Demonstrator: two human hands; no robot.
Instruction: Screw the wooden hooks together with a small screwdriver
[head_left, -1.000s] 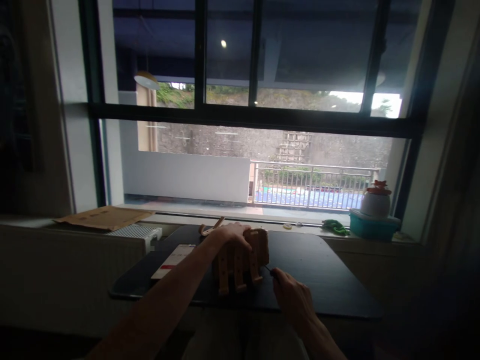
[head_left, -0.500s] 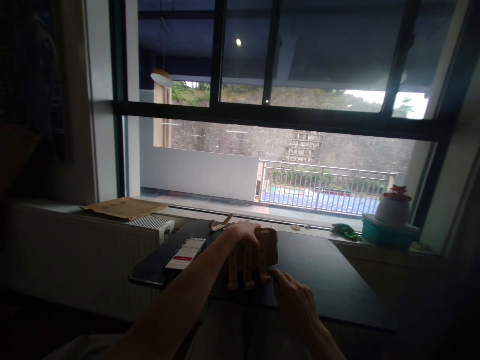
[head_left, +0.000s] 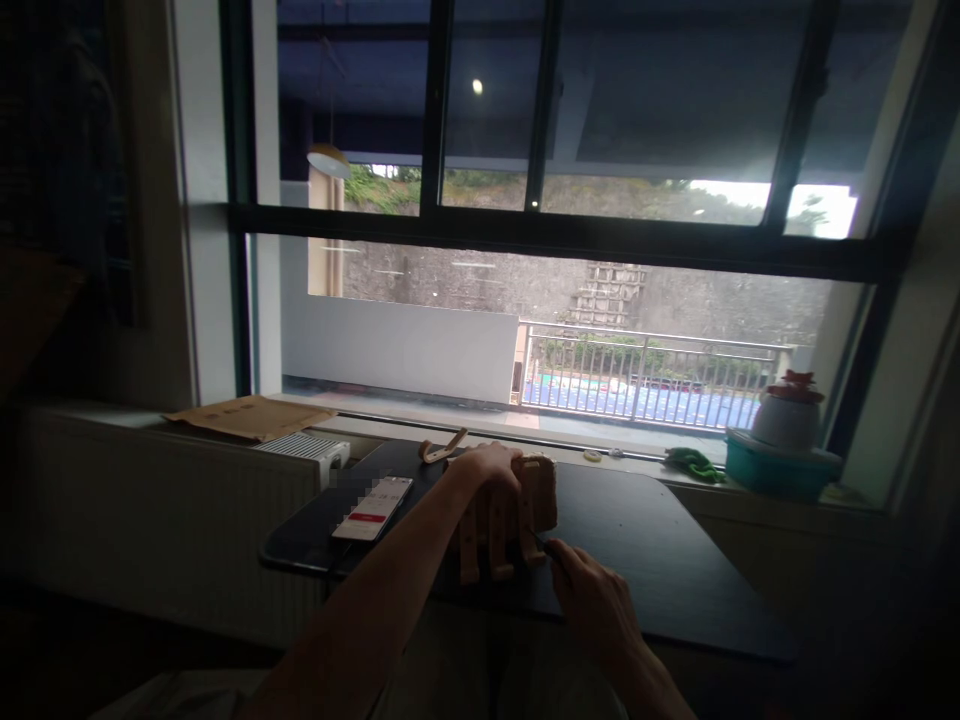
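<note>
A brown, rough-edged block (head_left: 545,495) stands on the dark table. Several light wooden J-shaped hooks (head_left: 498,545) line its near side, curved ends toward me. My left hand (head_left: 487,466) grips the block from above, its fingers bent over the top edge and partly hidden. In my closed right hand (head_left: 592,595) is a thin dark tool (head_left: 549,547), its tip at the rightmost hook; its kind I cannot make out. Another wooden hook (head_left: 444,447) lies loose at the table's far edge, behind my left hand.
A phone (head_left: 373,508) with its screen lit lies left on the table (head_left: 645,550). A brown paper envelope (head_left: 251,416) rests on the sill at left. At right are a green cloth (head_left: 694,463), a teal box (head_left: 780,468) and a white pot (head_left: 786,418) on it.
My right hand and the tool have shifted slightly right and toward me. The near ends of the hooks have moved a little the same way. My left hand keeps its hold on the block.
</note>
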